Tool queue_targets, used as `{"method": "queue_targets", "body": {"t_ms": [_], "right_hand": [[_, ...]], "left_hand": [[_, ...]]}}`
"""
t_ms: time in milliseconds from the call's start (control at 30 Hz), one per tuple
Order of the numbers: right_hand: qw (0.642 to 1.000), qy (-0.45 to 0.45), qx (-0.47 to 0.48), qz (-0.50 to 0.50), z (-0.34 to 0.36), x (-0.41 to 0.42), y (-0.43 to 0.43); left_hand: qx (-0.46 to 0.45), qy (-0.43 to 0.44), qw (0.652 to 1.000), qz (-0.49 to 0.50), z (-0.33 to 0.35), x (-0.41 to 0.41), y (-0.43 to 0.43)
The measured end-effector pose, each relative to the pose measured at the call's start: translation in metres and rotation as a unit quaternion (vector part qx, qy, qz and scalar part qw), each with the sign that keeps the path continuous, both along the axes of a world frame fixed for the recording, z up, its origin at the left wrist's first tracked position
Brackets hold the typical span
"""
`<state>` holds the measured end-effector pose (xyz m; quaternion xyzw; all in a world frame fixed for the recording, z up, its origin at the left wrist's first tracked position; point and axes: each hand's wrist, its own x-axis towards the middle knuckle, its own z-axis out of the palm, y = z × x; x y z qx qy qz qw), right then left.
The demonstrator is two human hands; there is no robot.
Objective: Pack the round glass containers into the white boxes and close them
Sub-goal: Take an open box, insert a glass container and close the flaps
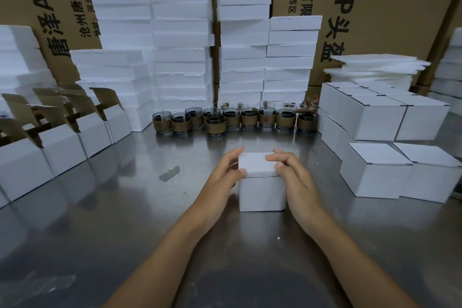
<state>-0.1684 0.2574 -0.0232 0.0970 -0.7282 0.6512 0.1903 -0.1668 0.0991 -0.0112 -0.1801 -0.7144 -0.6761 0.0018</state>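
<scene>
Round glass containers (215,125) are lined up at the back of the desk (125,207), while a white box (262,194) nearer is being closed, its lid (257,164) gripped by the left hand (225,172) and the right hand (293,175), probably to be pressed flat next.

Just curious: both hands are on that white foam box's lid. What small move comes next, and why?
Probably press the white foam lid straight down: the left hand and right hand grip its sides, and a seam shows above the white foam base, so it may not be seated.
</scene>
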Motion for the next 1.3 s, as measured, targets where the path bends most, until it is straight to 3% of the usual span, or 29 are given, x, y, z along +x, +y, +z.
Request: {"method": "queue_targets", "body": {"t_ms": [200,367,633,800,1000,1300], "right_hand": [[0.999,-0.005,0.03,-0.016,-0.003,0.007,-0.002],[0.984,-0.003,0.169,-0.048,-0.002,0.023,-0.008],[0.969,-0.003,0.221,-0.113,0.002,0.033,-0.024],[0.959,-0.001,0.219,-0.181,0.018,0.036,-0.004],[0.934,0.045,0.192,-0.297,0.079,0.037,0.079],[0.889,-0.008,0.149,-0.433,0.101,0.038,0.177]], "left_hand": [[0.028,-0.02,0.999,-0.003,0.001,0.001,0.003],[0.047,-0.071,0.996,0.007,-0.003,0.002,0.0],[0.02,-0.04,0.999,0.02,-0.006,0.006,-0.002],[0.041,-0.036,0.998,0.028,-0.006,0.005,-0.002],[0.051,-0.036,0.998,0.028,-0.006,0.006,-0.001],[0.03,-0.03,0.998,0.036,-0.003,0.01,0.004]]}}
